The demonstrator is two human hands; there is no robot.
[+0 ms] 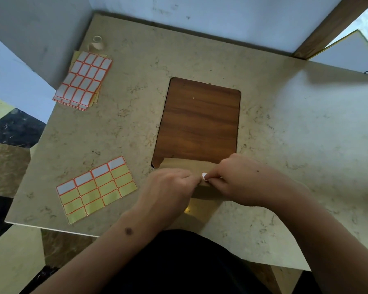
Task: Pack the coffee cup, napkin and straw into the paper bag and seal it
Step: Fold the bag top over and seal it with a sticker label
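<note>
The brown paper bag [183,163] stands near the table's front edge, seen from above, its top folded over into a flap. My left hand [168,187] grips the folded top from the left. My right hand [238,179] pinches a small white label with a red border [204,176] against the flap, between thumb and fingertips. The coffee cup, napkin and straw are not visible; the bag hides whatever is inside it.
A label sheet [96,189] with most stickers peeled lies front left. A stack of full label sheets [83,79] lies at the back left, with a small tape roll [96,43] behind it. A wooden panel [198,119] is set in the marble tabletop [295,128].
</note>
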